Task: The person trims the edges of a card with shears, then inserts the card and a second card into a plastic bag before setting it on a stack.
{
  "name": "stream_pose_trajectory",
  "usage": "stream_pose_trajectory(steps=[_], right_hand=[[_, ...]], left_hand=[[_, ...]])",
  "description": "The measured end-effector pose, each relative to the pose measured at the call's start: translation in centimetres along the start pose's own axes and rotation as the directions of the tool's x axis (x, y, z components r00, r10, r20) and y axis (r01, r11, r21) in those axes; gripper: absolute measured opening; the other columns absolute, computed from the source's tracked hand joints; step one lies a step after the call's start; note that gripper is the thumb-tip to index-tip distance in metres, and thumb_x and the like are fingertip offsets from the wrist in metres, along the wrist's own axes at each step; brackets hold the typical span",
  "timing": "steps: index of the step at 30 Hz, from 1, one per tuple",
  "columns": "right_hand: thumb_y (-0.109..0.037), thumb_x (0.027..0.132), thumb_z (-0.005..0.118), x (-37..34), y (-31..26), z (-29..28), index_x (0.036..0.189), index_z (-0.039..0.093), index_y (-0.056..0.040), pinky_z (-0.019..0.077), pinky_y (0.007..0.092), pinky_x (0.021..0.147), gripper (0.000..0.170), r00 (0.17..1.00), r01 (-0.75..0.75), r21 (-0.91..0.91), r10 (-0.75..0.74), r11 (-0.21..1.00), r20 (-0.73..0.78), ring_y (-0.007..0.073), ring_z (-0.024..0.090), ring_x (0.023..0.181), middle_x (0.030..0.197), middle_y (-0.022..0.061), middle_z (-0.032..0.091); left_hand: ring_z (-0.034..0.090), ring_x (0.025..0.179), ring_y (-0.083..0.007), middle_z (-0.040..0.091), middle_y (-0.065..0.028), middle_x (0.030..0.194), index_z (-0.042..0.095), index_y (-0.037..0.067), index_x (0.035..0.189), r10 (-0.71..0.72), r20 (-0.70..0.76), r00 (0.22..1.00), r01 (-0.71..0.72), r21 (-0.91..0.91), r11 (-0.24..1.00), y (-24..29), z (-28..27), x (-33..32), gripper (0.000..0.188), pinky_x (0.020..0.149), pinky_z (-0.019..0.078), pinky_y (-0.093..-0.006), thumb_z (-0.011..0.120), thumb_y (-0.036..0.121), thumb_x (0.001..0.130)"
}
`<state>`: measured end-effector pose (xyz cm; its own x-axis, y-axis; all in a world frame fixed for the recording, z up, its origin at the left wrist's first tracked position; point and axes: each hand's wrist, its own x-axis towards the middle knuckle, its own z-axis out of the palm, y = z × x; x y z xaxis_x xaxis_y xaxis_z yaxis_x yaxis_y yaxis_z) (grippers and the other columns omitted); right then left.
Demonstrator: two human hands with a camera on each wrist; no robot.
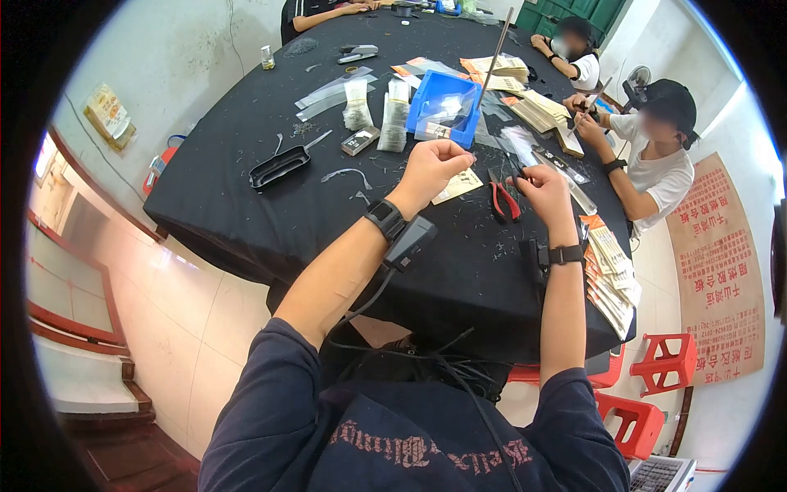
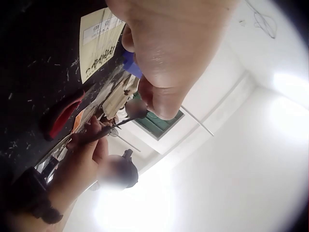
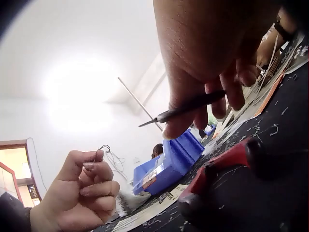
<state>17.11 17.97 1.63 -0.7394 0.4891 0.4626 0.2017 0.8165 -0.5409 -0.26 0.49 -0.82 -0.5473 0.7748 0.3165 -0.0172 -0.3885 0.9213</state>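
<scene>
My left hand [image 1: 430,172] pinches a small, thin dark loop [image 3: 105,147] between thumb and forefinger. It is raised over a pale yellow card [image 1: 457,187] with fine strands lying across it, seen in the left wrist view. My right hand [image 1: 545,193] grips a slim dark tool [image 3: 193,107] whose thin pointed tip sticks out past the thumb toward the left hand. The tool's exact kind I cannot tell. Below and between the hands, red-handled pliers [image 1: 502,201] lie on the black cloth, apart from both.
A blue bin [image 1: 426,92] stands ahead, beside bundles of clear packets [image 1: 395,115]. Left of these are a small box [image 1: 361,140] and a black tray [image 1: 279,167]. Stacked cards [image 1: 608,266] lie at the right edge. Other people sit around the table [image 1: 221,156].
</scene>
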Motion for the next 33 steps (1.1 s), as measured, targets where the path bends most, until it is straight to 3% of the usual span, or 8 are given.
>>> stream_pose_trajectory(steps=[3, 6, 12, 18, 21, 25, 29, 33], right_hand=[[-0.019, 0.076, 0.074, 0.1, 1.8, 0.5, 0.095, 0.071, 0.0001, 0.0487, 0.0350, 0.069, 0.027, 0.997, 0.069, -0.017, -0.069, 0.997, -0.013, 0.0280, 0.063, 0.075, 0.083, 0.0159, 0.066], [-0.016, 0.077, 0.070, -0.1, 2.4, 0.6, 0.094, 0.072, -0.0022, 0.0495, 0.0371, 0.077, 0.022, 0.997, 0.080, -0.185, -0.079, 0.979, 0.010, 0.0321, 0.064, 0.085, 0.088, 0.0173, 0.066], [-0.014, 0.076, 0.070, -0.3, 2.0, 0.5, 0.090, 0.073, -0.0044, 0.0492, 0.0372, 0.080, 0.018, 0.995, -0.092, -0.099, 0.087, 0.991, -0.051, 0.0314, 0.064, 0.089, 0.091, 0.0169, 0.065], [-0.014, 0.074, 0.070, -0.4, 1.0, 0.4, 0.086, 0.074, -0.0062, 0.0492, 0.0377, 0.078, 0.015, 0.995, -0.022, -0.131, 0.009, 0.991, -0.104, 0.0302, 0.063, 0.085, 0.089, 0.0141, 0.065], [-0.015, 0.074, 0.070, 0.0, -0.1, 1.3, 0.086, 0.074, -0.0075, 0.0475, 0.0380, 0.081, 0.015, 0.980, 0.181, -0.050, -0.184, 0.982, -0.073, 0.0295, 0.061, 0.087, 0.090, 0.0124, 0.064], [-0.021, 0.078, 0.070, -0.6, -1.7, 3.8, 0.092, 0.073, -0.0141, 0.0389, 0.0415, 0.093, 0.017, 0.968, 0.246, -0.158, -0.250, 0.956, -0.005, 0.0317, 0.051, 0.107, 0.110, 0.0110, 0.061], [-0.030, 0.081, 0.067, -1.2, -2.2, 4.4, 0.098, 0.074, -0.0175, 0.0317, 0.0489, 0.098, 0.022, 0.991, 0.100, -0.241, -0.075, 0.965, 0.109, 0.0304, 0.044, 0.117, 0.125, 0.0083, 0.056], [-0.034, 0.082, 0.067, -1.1, -2.2, 4.2, 0.097, 0.075, -0.0180, 0.0284, 0.0503, 0.100, 0.024, 0.990, -0.009, -0.130, 0.027, 0.991, 0.139, 0.0299, 0.042, 0.120, 0.130, 0.0083, 0.054]], left_hand=[[0.056, 0.067, -0.0047, 0.065, -0.0013, 0.075, 0.067, -0.002, 0.083, 0.001, -0.008, 1.000, -0.001, -0.011, 1.000, 0.0, -0.1, 0.0, 0.012, 0.061, 0.0445, -0.0206, 0.071, 0.010, 0.083], [0.056, 0.067, -0.0044, 0.065, -0.0013, 0.076, 0.067, -0.001, 0.083, 0.005, -0.017, 1.000, -0.005, -0.028, 1.000, 0.0, -0.1, 0.1, 0.011, 0.061, 0.0441, -0.0200, 0.070, 0.010, 0.083], [0.059, 0.071, -0.0048, 0.067, -0.0033, 0.082, 0.067, -0.002, 0.090, -0.002, -0.046, 0.999, -0.001, -0.071, 0.997, -0.1, -0.6, 0.3, 0.012, 0.064, 0.0466, -0.0202, 0.066, 0.010, 0.087], [0.059, 0.070, -0.0054, 0.067, -0.0030, 0.081, 0.068, -0.001, 0.088, -0.084, -0.066, 0.994, 0.079, -0.075, 0.994, -0.4, -0.9, 0.4, 0.011, 0.061, 0.0464, -0.0210, 0.066, 0.009, 0.087], [0.059, 0.068, -0.0060, 0.067, -0.0027, 0.079, 0.068, 0.000, 0.086, -0.169, -0.048, 0.984, 0.168, -0.024, 0.985, -0.3, -0.7, 0.2, 0.011, 0.060, 0.0465, -0.0217, 0.067, 0.011, 0.086], [0.059, 0.066, -0.0064, 0.066, -0.0025, 0.078, 0.068, 0.002, 0.084, -0.224, 0.018, 0.974, 0.221, 0.097, 0.970, -0.2, -0.7, 0.1, 0.012, 0.059, 0.0465, -0.0224, 0.069, 0.014, 0.084], [0.059, 0.065, -0.0062, 0.066, -0.0016, 0.078, 0.067, 0.004, 0.082, -0.236, 0.056, 0.970, 0.224, 0.166, 0.960, 0.4, -0.6, -0.2, 0.011, 0.058, 0.0461, -0.0225, 0.069, 0.014, 0.082], [0.058, 0.065, -0.0058, 0.066, -0.0012, 0.078, 0.067, 0.004, 0.081, -0.243, 0.076, 0.967, 0.227, 0.178, 0.958, 0.5, -0.5, -0.2, 0.010, 0.058, 0.0458, -0.0223, 0.069, 0.014, 0.082]])
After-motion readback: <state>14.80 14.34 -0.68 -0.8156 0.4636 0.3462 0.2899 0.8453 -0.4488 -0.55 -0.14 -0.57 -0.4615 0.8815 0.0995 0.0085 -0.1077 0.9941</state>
